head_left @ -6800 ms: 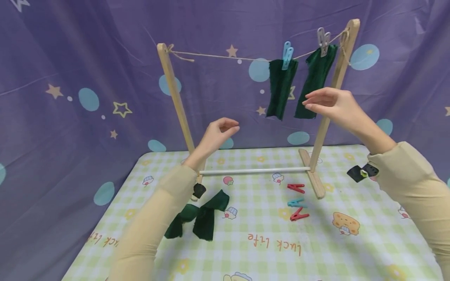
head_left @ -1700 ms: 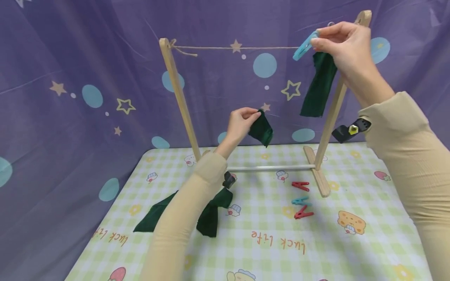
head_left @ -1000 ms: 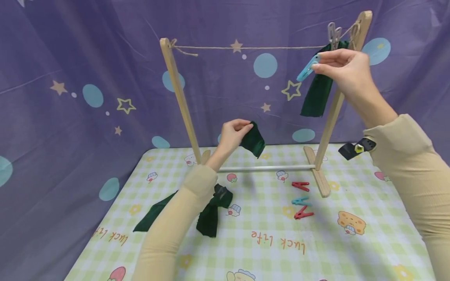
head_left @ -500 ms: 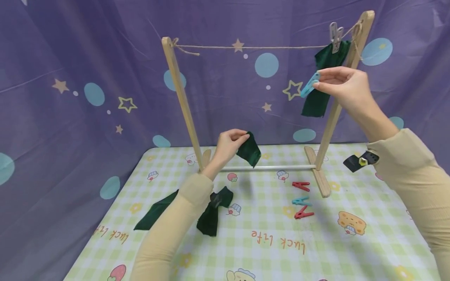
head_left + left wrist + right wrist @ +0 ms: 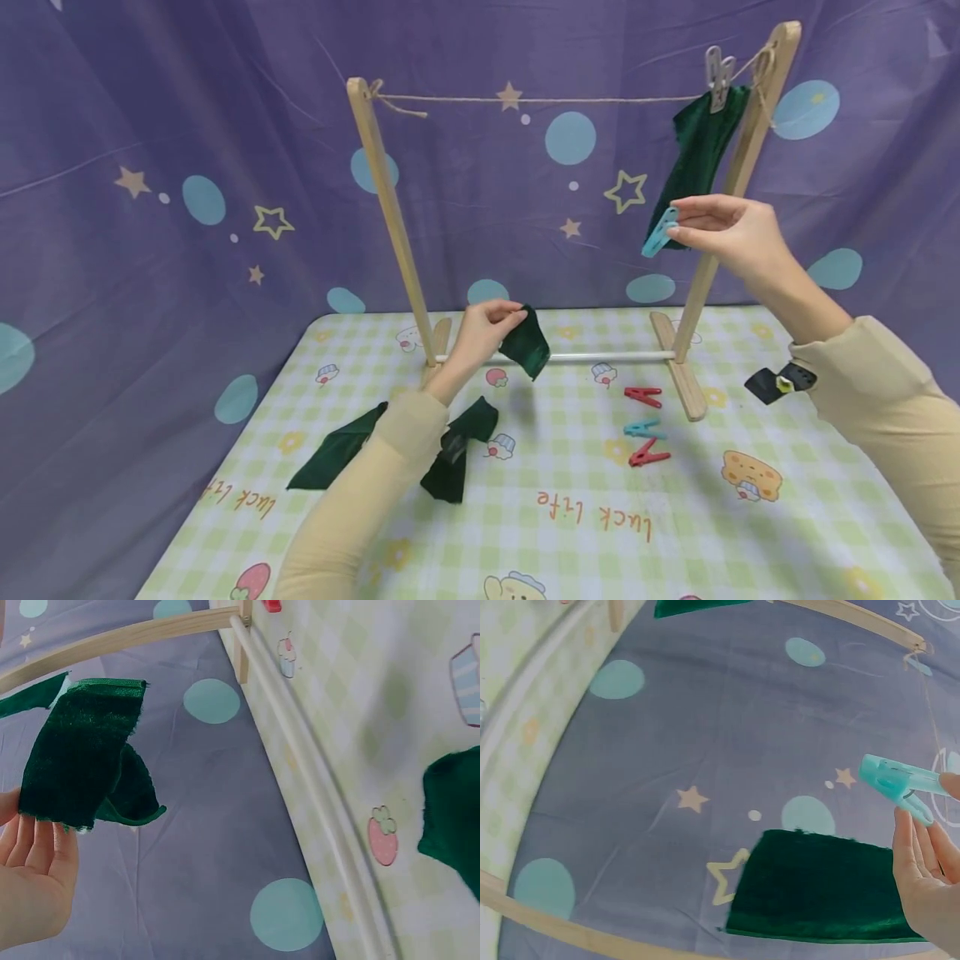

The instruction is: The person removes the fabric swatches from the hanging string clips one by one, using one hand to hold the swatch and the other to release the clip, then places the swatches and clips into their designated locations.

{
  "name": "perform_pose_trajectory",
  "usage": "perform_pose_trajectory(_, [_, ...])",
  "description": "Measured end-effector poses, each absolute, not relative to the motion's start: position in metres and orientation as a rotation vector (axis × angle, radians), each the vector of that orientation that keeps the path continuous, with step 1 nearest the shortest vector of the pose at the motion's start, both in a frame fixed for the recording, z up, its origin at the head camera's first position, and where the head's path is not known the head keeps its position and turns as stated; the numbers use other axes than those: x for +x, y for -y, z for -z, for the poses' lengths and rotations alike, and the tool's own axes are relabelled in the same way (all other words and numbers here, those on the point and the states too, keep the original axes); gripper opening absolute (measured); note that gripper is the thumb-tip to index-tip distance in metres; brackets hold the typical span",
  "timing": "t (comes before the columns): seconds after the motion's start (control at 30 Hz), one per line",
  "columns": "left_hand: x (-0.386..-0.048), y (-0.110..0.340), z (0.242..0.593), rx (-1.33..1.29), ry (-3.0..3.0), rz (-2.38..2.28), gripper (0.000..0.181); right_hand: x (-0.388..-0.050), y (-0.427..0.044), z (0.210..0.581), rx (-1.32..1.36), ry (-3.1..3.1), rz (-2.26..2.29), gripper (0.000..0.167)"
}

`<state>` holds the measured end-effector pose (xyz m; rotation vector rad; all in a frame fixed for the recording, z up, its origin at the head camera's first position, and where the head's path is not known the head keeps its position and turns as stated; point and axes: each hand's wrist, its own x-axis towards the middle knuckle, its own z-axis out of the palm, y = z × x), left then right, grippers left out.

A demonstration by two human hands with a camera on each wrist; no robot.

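Observation:
My left hand [image 5: 480,335] pinches a small dark green cloth [image 5: 527,343] by its top edge, in front of the white crossbar. The left wrist view shows this cloth [image 5: 82,750] drooping, partly folded over. My right hand [image 5: 738,233] pinches a light blue clothespin [image 5: 660,233], clear of the string. In the right wrist view the clothespin [image 5: 892,776] sits between thumb and fingers. Behind it, a second green cloth [image 5: 697,150] hangs from the string line [image 5: 570,101], clipped by a grey clothespin [image 5: 717,79] near the right post; its lower part is partly covered by the right hand.
Two wooden posts [image 5: 390,212] joined by a white crossbar [image 5: 600,358] stand on a checked tablecloth [image 5: 570,550]. Two red clothespins [image 5: 648,454] and a blue clothespin [image 5: 643,429] lie by the right foot. Green cloths [image 5: 337,450] lie at left, partly behind the left arm.
The cloth that hung under the blue clothespin has come off the string into my left hand, the clothespin into my right. Over the last second both hands have lowered.

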<state>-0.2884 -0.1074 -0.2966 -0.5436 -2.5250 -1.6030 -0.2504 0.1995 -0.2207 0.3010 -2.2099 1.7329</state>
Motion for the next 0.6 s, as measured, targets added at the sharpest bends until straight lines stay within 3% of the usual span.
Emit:
perform_pose_trajectory(0.37, [-0.282, 0.119, 0.318, -0.511, 2.578, 1.612, 0.023, -0.240, -0.200, 0.255, 0.308, 2.339, -1.675, 0.038])
perform_pose_trajectory(0.6, [-0.275, 0.124, 0.331, -0.437, 2.662, 1.636, 0.024, -0.233, -0.202, 0.277, 0.333, 2.350, -1.707, 0.032])
